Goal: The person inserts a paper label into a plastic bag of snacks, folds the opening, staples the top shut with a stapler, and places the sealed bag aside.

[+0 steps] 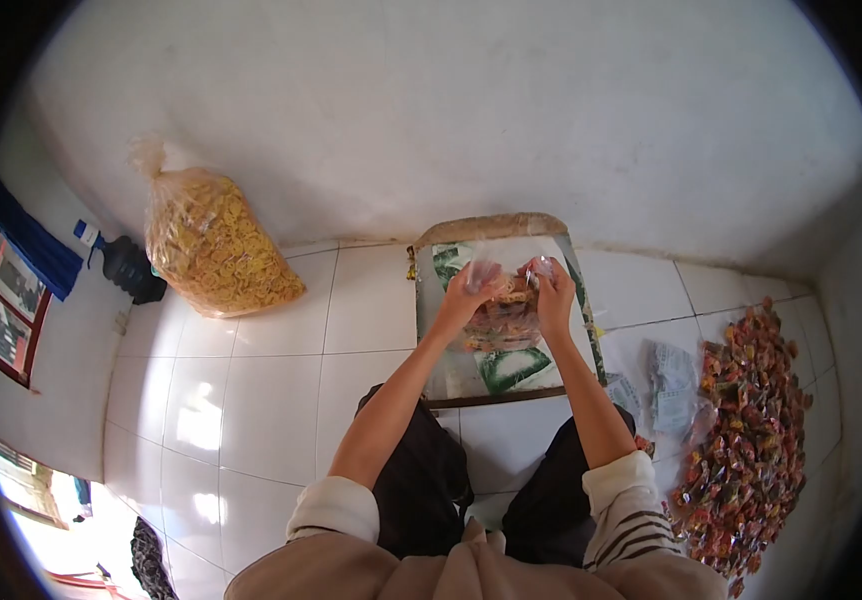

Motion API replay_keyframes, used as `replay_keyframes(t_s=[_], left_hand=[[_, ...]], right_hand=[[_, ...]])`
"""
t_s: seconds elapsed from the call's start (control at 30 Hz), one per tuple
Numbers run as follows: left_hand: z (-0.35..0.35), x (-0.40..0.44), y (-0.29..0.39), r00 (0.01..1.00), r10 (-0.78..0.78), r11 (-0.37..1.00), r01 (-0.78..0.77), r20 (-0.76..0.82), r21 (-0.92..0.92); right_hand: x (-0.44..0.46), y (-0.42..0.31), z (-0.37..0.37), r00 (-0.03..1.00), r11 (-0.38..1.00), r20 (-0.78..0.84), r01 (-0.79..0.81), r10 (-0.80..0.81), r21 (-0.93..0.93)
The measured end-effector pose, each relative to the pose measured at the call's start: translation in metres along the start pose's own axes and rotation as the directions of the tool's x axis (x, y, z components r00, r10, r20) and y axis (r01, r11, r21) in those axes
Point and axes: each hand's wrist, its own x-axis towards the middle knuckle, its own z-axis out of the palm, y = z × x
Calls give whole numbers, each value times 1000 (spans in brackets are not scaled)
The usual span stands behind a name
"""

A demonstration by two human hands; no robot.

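A clear plastic bag (501,328) with small reddish-brown snack packets inside hangs between my two hands over a low table (441,370). My left hand (471,288) is closed on the bag's upper left side. On the upper right, my right hand (553,290) pinches the plastic, close to a reddish packet at the opening. The bag's lower part is close to the tabletop; I cannot tell whether it touches. Green and white printed patches (511,369) show on the table around it.
To my right lies a large heap of small wrapped snack packets (751,420) on the tiled floor, with flat plastic bags (671,385) beside it. A big tied sack of yellow snacks (216,245) leans by the wall on the left, near a dark water jug (126,265).
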Motion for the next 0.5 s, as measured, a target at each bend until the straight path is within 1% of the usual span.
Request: replay_keyframes(t_s=[0.03,0.07,0.13,0.17,0.23,0.37,0.4,0.43,0.47,0.5], left_hand=[[3,-1,3,999,31,999,-32,24,15],[6,0,6,999,25,1000,-25,27,13],[10,3,6,998,-45,997,42,-49,-60],[11,3,7,998,-47,997,44,-48,-60],[13,2,11,1000,5,1000,-5,-29,9],[20,-1,13,997,3,998,3,-80,70],[20,1,9,991,75,993,-64,-112,98],[19,3,6,979,149,983,-130,-143,129],[17,5,3,977,155,982,-137,-144,128],[15,4,3,983,127,988,-115,-133,99]], right_hand=[[-1,-3,1,998,996,-1,70,-70,-60],[-2,-2,1,998,996,-4,64,-64,-63],[-1,1,0,997,987,-55,53,-62,-152],[-1,2,0,997,987,-56,51,-60,-153],[-2,1,0,994,979,-102,-57,38,-194],[-1,3,-3,993,972,-108,-66,42,-224],[2,4,-6,998,998,-19,-52,52,-35],[5,5,-10,997,986,72,-53,42,156],[9,4,-17,997,987,73,-46,35,156],[12,2,-26,995,979,100,-35,15,202]])
